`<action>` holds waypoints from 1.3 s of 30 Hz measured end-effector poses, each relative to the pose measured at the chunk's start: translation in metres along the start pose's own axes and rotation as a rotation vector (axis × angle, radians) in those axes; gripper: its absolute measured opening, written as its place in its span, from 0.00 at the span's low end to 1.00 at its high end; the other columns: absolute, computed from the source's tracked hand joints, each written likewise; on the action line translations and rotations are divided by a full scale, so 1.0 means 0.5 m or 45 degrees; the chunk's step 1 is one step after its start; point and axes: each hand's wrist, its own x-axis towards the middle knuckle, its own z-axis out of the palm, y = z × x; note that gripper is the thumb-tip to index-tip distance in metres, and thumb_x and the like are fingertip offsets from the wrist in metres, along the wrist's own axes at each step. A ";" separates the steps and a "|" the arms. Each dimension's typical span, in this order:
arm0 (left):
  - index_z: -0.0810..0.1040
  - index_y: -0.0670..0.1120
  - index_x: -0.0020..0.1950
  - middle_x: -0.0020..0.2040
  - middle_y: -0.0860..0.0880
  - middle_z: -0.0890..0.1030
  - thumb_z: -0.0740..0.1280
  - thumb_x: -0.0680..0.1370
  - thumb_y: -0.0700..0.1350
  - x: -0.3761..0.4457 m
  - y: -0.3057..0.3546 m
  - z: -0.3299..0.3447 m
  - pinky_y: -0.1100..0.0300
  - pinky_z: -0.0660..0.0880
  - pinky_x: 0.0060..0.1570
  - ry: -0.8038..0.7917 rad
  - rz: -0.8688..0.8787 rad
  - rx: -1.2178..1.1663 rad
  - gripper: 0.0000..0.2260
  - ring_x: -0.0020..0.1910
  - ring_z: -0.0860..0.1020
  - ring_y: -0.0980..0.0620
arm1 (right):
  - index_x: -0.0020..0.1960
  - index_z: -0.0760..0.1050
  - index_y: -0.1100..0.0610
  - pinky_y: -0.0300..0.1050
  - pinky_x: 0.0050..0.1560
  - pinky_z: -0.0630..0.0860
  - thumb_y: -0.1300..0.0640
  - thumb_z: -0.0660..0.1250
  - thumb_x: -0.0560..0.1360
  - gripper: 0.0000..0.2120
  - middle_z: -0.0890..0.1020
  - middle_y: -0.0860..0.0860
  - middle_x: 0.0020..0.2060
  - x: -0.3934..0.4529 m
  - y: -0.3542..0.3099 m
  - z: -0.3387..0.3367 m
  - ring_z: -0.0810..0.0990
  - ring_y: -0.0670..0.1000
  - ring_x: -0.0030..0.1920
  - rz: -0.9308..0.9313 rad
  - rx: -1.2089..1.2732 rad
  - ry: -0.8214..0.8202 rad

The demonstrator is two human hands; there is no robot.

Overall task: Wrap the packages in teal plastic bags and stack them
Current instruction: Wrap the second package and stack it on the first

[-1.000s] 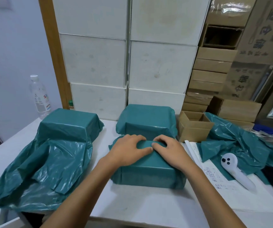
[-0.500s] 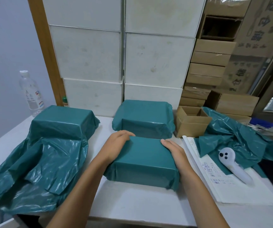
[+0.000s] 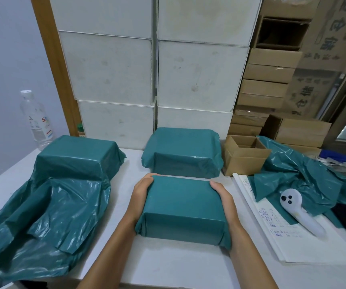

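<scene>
A teal-wrapped package sits in front of me on the white table, gripped at both ends. My left hand presses its left side and my right hand presses its right side. Right behind it stands a second wrapped package. To the left, a third package sits inside a teal bag whose loose open end spreads toward the table's front edge.
Loose teal bags lie at the right, over a paper pad with a white handheld device on top. A small open carton, stacked white boxes, cardboard boxes and a water bottle line the back.
My hands have slid from the package's top centre out to its two sides. The package now sits closer to me, with its top smooth.
</scene>
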 end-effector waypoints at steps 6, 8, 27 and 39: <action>0.80 0.45 0.43 0.37 0.48 0.82 0.59 0.82 0.46 -0.009 -0.001 0.011 0.57 0.75 0.41 -0.024 -0.072 -0.150 0.13 0.40 0.79 0.49 | 0.50 0.83 0.58 0.49 0.45 0.78 0.49 0.68 0.78 0.13 0.87 0.58 0.45 -0.030 0.002 0.004 0.86 0.54 0.41 0.118 0.277 -0.110; 0.81 0.45 0.43 0.39 0.46 0.81 0.62 0.77 0.49 -0.009 0.002 0.008 0.53 0.73 0.45 -0.031 -0.079 -0.199 0.11 0.42 0.77 0.47 | 0.47 0.82 0.57 0.48 0.42 0.77 0.50 0.66 0.79 0.11 0.86 0.57 0.41 -0.039 0.000 0.009 0.86 0.52 0.35 0.104 0.322 -0.112; 0.84 0.50 0.44 0.46 0.45 0.83 0.63 0.76 0.54 0.402 0.278 0.120 0.46 0.78 0.52 -0.043 0.206 0.027 0.12 0.46 0.81 0.44 | 0.42 0.85 0.52 0.50 0.51 0.73 0.46 0.74 0.70 0.09 0.84 0.52 0.44 0.344 -0.333 0.098 0.80 0.54 0.48 -0.441 -0.077 0.108; 0.85 0.53 0.46 0.43 0.57 0.81 0.63 0.83 0.44 0.465 0.208 0.075 0.58 0.73 0.51 0.166 0.557 0.406 0.13 0.46 0.77 0.55 | 0.56 0.76 0.58 0.36 0.40 0.79 0.55 0.76 0.74 0.15 0.83 0.52 0.44 0.384 -0.289 0.086 0.81 0.46 0.41 -0.569 -0.327 0.347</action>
